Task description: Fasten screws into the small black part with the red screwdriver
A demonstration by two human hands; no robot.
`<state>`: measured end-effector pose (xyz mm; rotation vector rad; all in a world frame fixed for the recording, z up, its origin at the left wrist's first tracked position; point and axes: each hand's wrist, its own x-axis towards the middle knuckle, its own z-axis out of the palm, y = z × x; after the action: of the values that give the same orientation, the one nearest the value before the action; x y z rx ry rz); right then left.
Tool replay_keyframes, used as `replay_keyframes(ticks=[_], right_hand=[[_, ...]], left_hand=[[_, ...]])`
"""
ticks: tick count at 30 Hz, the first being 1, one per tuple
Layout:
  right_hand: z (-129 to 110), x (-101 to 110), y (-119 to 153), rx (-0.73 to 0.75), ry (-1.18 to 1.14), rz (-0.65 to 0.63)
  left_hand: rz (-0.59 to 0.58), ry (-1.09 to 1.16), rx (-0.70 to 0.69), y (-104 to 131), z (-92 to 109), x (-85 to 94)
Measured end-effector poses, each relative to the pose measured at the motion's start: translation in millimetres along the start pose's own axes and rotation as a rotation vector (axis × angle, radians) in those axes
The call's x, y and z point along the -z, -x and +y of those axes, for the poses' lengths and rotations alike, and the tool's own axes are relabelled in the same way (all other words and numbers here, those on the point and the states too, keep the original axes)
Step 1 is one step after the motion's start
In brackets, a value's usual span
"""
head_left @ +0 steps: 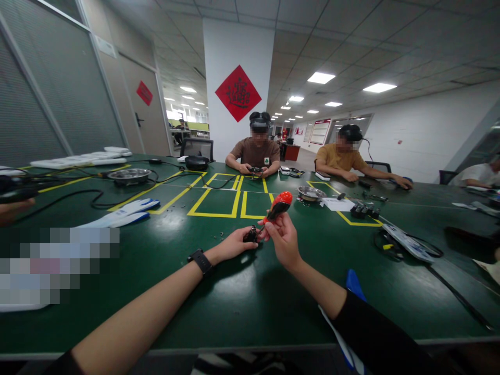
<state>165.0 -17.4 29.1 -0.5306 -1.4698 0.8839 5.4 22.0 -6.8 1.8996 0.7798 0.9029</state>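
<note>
Your left fingers pinch a small black part over the green surface | your right fingers grip a red-and-black screwdriver, handle above them, shaft toward left fingers | tip contact unclear

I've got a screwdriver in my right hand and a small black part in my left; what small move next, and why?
Probably steady the black part in your left hand and line up the screwdriver with it. Your right hand angles the tool toward that part, but I can't tell whether they touch.
</note>
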Motion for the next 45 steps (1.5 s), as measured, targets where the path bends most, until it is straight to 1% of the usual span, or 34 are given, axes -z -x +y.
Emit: replay_keyframes(ticks=[11, 24, 29, 34, 45], right_hand=[[-0.4, 0.0, 0.2, -0.010, 0.005, 0.001], [-1.4, -1.0, 0.6, -0.012, -0.005, 0.005], [-1.7, -1.2, 0.8, -0.008, -0.009, 0.008], [-0.7, -0.8, 0.8, -0.010, 0.000, 0.012], [-0.4, -0.6, 0.4, -0.023, 0.014, -0.006]], left_hand=[[0.012, -0.019, 0.025, -0.5, 0.2, 0.1], [0.009, 0.043, 0.025, -0.2, 3.7, -0.3], [0.005, 0.057, 0.051, 0.2, 3.9, 0.1], [0.004, 0.076, 0.047, -1.0, 0.4, -0.3], [-0.003, 0.005, 0.006, -0.6, -0.4, 0.1]])
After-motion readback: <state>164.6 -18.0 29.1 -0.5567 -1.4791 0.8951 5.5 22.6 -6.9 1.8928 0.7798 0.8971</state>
